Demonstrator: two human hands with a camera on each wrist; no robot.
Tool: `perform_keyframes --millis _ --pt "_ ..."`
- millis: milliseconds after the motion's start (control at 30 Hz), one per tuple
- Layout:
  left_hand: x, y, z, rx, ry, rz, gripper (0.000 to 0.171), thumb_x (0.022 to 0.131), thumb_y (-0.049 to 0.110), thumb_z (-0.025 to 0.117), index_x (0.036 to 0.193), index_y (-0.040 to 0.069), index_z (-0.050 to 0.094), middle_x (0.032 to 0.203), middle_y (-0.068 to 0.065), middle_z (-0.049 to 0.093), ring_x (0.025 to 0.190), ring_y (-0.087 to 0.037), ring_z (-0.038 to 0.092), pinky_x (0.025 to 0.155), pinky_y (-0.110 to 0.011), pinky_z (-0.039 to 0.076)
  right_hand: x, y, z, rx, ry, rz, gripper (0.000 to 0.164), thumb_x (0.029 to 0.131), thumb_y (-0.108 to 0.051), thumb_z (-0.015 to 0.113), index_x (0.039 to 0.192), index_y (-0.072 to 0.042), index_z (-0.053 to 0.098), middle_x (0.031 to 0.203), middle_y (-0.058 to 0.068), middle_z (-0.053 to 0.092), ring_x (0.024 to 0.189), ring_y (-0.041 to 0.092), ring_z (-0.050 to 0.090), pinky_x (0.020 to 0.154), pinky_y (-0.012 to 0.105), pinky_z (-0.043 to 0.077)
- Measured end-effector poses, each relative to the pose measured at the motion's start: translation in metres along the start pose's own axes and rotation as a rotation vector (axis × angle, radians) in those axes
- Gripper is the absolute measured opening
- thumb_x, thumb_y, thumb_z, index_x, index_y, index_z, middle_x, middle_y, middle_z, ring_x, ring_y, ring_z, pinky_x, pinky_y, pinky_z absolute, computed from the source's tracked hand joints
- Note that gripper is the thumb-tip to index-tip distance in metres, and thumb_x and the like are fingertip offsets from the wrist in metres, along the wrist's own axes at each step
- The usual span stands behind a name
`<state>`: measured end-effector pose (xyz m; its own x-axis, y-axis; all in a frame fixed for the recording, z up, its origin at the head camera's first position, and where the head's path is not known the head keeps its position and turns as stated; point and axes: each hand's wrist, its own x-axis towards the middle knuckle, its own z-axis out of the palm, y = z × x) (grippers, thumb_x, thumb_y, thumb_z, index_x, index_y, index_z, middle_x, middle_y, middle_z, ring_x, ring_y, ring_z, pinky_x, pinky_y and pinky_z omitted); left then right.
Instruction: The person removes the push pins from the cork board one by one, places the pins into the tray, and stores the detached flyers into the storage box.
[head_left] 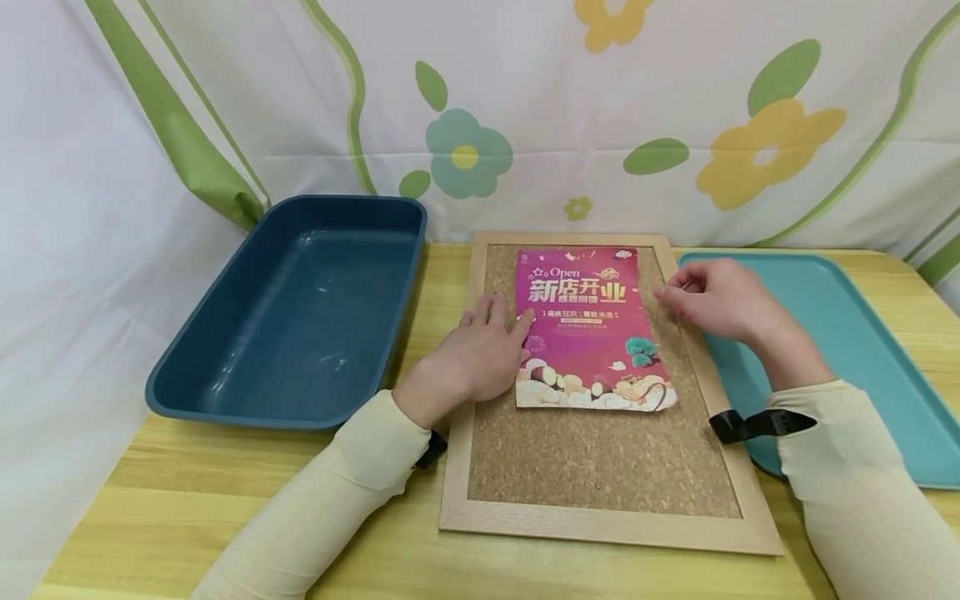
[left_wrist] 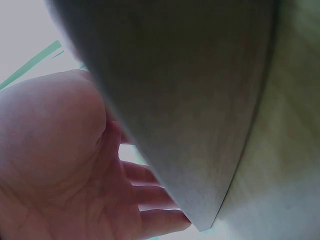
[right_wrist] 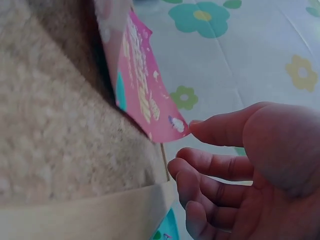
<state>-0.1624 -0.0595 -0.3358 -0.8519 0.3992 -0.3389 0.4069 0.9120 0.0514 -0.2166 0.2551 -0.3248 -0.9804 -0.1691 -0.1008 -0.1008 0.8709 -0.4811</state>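
Observation:
A pink poster [head_left: 581, 333] with Chinese lettering and the word "Open" lies on a cork board [head_left: 600, 467] with a light wood frame. My left hand [head_left: 480, 354] rests over the board's left side, its thumb touching the poster's left edge. From below, the left wrist view shows the palm [left_wrist: 60, 165] beside the frame's dark side. Close to the poster's upper right edge is my right hand [head_left: 723, 304], fingers loosely bent. In the right wrist view a gap shows between thumb and index finger, with nothing visible in it. The poster's near corners curl up slightly.
A deep dark-blue basin [head_left: 397, 333] stands left of the board. To the right, a flat turquoise tray [head_left: 810, 333] lies partly behind my right forearm. Behind the wooden table [head_left: 187, 483] hangs a flowered curtain [head_left: 540, 100].

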Motion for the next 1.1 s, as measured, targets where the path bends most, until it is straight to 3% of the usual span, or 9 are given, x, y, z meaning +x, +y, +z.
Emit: perform_keyframes --millis 233,367,567,833,933,1100 --pt "-0.002 -0.001 0.0 -0.009 -0.013 -0.01 0.063 0.116 0.041 0.032 0.172 0.019 0.013 0.178 -0.025 0.003 0.166 -0.044 0.004 0.134 -0.056 0.02 -0.006 -0.019 0.0 -0.026 0.029 -0.049 0.042 0.104 -0.046 0.065 0.116 -0.006 0.071 0.103 0.014 0.072 0.092 0.027 0.063 0.071 0.036 0.047" --pt "-0.002 -0.002 0.0 -0.017 -0.013 -0.012 0.063 0.116 0.041 0.031 0.172 0.019 0.013 0.178 -0.025 0.004 0.166 -0.044 0.003 0.134 -0.056 0.02 -0.01 -0.03 -0.002 -0.014 0.016 -0.047 0.056 0.104 -0.055 0.061 0.134 -0.008 0.066 0.124 0.019 0.072 0.11 0.034 0.066 0.083 0.045 0.055" --pt "-0.001 -0.002 0.002 -0.019 -0.011 0.004 0.065 0.115 0.042 0.033 0.172 0.018 0.013 0.178 -0.025 0.004 0.166 -0.045 0.004 0.133 -0.057 0.02 -0.015 -0.039 0.0 -0.002 -0.013 -0.037 0.077 0.103 -0.061 0.059 0.158 -0.009 0.047 0.149 0.025 0.057 0.133 0.043 0.057 0.1 0.065 0.051" --pt "-0.001 -0.005 -0.003 -0.032 -0.011 0.023 0.071 0.113 0.047 0.041 0.172 0.019 0.015 0.178 -0.023 0.009 0.166 -0.044 0.008 0.134 -0.056 0.021 -0.014 -0.049 0.007 -0.011 0.014 -0.076 0.089 0.1 -0.067 0.06 0.169 -0.019 0.029 0.163 0.026 0.044 0.143 0.048 0.046 0.102 0.073 0.046" --pt "-0.001 -0.007 -0.01 -0.032 0.041 0.027 0.074 0.111 0.051 0.045 0.172 0.019 0.019 0.179 -0.02 0.012 0.166 -0.045 0.011 0.134 -0.056 0.022 -0.012 -0.051 0.008 -0.012 0.026 -0.073 0.095 0.1 -0.071 0.056 0.172 -0.02 0.02 0.17 0.025 0.034 0.15 0.05 0.038 0.111 0.076 0.038" --pt "0.0 -0.011 -0.025 -0.012 0.202 0.015 0.079 0.108 0.059 0.048 0.171 0.018 0.024 0.178 -0.019 0.018 0.166 -0.045 0.011 0.132 -0.06 0.025 -0.007 -0.052 0.016 -0.082 0.068 -0.055 0.103 0.097 -0.078 0.051 0.173 -0.024 0.007 0.177 0.026 0.014 0.157 0.059 0.019 0.12 0.08 0.02"
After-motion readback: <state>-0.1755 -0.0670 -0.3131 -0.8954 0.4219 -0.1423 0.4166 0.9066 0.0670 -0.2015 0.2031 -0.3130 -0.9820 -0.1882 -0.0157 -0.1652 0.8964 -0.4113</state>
